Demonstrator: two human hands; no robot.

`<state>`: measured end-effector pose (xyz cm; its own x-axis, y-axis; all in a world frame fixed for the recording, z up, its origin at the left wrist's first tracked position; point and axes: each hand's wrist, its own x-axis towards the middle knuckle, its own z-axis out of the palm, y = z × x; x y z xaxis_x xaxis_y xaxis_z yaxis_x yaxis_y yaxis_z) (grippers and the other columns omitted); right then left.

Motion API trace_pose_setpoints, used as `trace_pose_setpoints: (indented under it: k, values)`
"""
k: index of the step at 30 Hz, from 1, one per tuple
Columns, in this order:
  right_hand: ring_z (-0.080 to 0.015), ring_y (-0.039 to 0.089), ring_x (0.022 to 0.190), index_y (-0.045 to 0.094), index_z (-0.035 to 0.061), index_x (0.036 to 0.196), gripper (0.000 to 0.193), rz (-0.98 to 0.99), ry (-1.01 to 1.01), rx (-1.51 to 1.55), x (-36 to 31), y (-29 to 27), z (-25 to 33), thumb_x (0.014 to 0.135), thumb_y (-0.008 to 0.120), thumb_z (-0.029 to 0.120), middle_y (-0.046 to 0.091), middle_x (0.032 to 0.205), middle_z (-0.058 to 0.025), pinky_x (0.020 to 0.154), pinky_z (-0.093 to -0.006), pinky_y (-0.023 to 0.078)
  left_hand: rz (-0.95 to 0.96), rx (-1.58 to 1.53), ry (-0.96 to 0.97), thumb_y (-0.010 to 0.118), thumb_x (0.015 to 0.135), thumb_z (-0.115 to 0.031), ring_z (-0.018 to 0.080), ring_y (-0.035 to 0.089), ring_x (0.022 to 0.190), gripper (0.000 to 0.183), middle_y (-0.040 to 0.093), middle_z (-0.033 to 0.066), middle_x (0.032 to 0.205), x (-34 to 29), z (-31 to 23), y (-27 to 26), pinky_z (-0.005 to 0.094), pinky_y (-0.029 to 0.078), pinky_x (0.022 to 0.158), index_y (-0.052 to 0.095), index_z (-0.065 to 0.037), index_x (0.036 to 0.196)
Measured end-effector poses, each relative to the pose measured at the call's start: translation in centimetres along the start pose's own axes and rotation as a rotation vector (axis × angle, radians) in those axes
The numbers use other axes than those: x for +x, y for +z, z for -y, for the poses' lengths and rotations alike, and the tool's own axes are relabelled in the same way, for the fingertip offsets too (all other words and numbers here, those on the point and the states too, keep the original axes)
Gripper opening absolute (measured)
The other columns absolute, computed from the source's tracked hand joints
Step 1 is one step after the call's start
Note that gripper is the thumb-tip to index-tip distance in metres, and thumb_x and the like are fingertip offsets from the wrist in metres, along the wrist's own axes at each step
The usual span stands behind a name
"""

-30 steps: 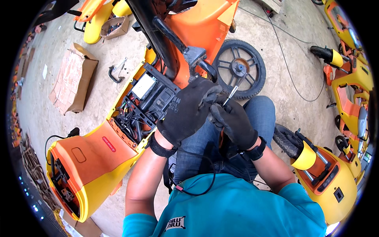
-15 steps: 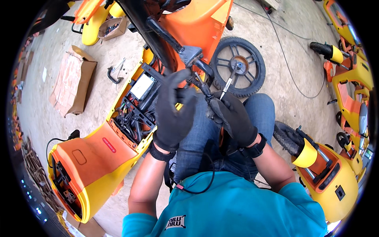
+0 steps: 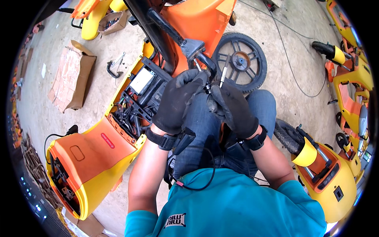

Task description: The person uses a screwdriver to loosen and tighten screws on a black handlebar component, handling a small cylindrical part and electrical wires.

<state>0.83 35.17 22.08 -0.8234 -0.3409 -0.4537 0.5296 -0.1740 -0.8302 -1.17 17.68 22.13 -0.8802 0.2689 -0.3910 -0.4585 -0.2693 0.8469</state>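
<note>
My left hand (image 3: 175, 103), in a black glove, is closed with its fingertips pinched on a small black part (image 3: 208, 87). A thin silvery piece (image 3: 197, 65) sticks up beside those fingertips. My right hand (image 3: 233, 106), also gloved, closes on a slim screwdriver (image 3: 224, 74) with a pale handle, its shaft pointing up and away. Its fingertips also lie against the near end of the black part. Both hands are above my knees, just below a black tubular frame (image 3: 167, 28) with a grey metal bracket (image 3: 193, 48). Fingers hide most of the part.
Behind my right hand a black spoked wheel (image 3: 258, 65) lies on the floor. An orange and yellow scooter body (image 3: 98, 150) with exposed wiring stands at left, near a cardboard box (image 3: 73, 77). An orange panel (image 3: 193, 23) is ahead; yellow scooters (image 3: 331, 185) line the right.
My left hand, earlier raised with its fingers apart, has come in to pinch the black part. The screwdriver in my right hand has turned more upright.
</note>
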Motion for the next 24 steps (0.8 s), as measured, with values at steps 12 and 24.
trace_pose_setpoints:
  k: [12,24]
  values:
    - [-0.0223,0.054,0.074,0.047,0.0025,0.124,0.039,-0.036,-0.504,-0.659,-0.4,-1.6,-1.6,0.087,0.059,0.008,0.056,0.093,-0.0107,0.065,-0.0328,0.046,0.068,0.063,0.172,0.058,0.092,-0.015,0.0137,0.060,0.096,0.026,0.062,0.0076,0.108,0.4,1.7,-0.3,0.0278,0.047,0.087,0.061,0.003,0.111]
    - [-0.0242,0.055,0.078,0.038,0.0030,0.131,0.050,-0.068,-0.673,-0.833,-0.2,-1.9,-1.7,0.086,0.060,0.010,0.057,0.096,-0.0125,0.068,-0.0340,0.047,-0.021,0.246,0.337,0.055,0.095,-0.011,0.0114,0.063,0.089,0.022,0.065,0.0063,0.099,0.4,1.0,0.8,0.0256,0.051,0.078,0.062,0.003,0.111]
